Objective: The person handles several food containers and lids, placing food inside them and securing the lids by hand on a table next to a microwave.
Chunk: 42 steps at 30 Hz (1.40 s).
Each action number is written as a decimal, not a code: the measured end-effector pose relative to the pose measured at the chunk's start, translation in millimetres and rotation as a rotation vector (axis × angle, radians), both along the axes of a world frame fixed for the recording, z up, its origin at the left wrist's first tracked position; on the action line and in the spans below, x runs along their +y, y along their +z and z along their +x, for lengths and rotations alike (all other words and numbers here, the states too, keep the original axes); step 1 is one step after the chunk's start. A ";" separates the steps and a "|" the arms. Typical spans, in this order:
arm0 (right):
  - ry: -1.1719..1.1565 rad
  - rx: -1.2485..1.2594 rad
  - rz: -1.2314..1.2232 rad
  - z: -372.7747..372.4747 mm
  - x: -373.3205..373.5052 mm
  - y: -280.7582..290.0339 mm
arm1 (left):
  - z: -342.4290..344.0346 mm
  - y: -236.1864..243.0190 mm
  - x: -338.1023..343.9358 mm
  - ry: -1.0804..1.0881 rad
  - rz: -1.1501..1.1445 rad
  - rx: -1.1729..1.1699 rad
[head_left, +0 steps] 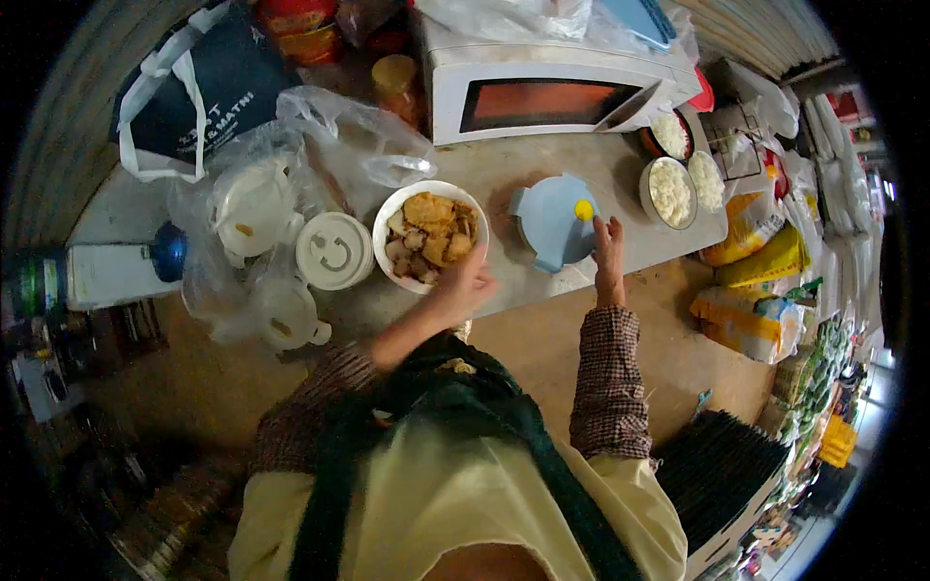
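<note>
A white bowl (481, 215) of brown cooked chunks and yellowish pieces, which look like tofu or meat, rests on the counter in front of me. My left hand (463, 290) is over its near right rim, slightly blurred. Its fingers look apart and I see nothing in them; whether it touches the bowl I cannot tell. To the right lies a light blue lid (552, 228) with side flaps and a yellow round spot. Beside the lid's right edge is my right hand (608, 259), open, its fingers stretched away from me and holding nothing.
A white round lidded container (334, 252) stands left of the bowl, near plastic-bagged white containers (254, 208). A white microwave (552, 92) sits behind. Bowls of white rice (670, 192) are at the counter's right end, with yellow bags (765, 259) beyond. A dark bag (208, 107) is far left.
</note>
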State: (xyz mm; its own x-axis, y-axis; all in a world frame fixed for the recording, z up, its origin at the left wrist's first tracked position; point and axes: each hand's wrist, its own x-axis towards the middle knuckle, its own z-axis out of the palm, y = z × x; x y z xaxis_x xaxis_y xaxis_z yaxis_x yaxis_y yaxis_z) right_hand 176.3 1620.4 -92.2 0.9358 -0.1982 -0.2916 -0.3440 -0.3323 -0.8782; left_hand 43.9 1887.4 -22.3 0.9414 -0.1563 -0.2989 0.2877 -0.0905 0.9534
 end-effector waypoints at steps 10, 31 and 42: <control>0.140 0.093 -0.067 11.0 35.1 33.1 | 49.6 -65.4 -106.5 0.282 -0.060 0.271; -0.044 -0.134 0.330 -13.8 -0.2 55.1 | 31.5 7.8 -130.3 0.080 0.154 -0.193; 0.050 -0.145 -0.013 5.0 21.8 15.4 | 46.8 0.9 -102.7 0.178 0.262 -0.061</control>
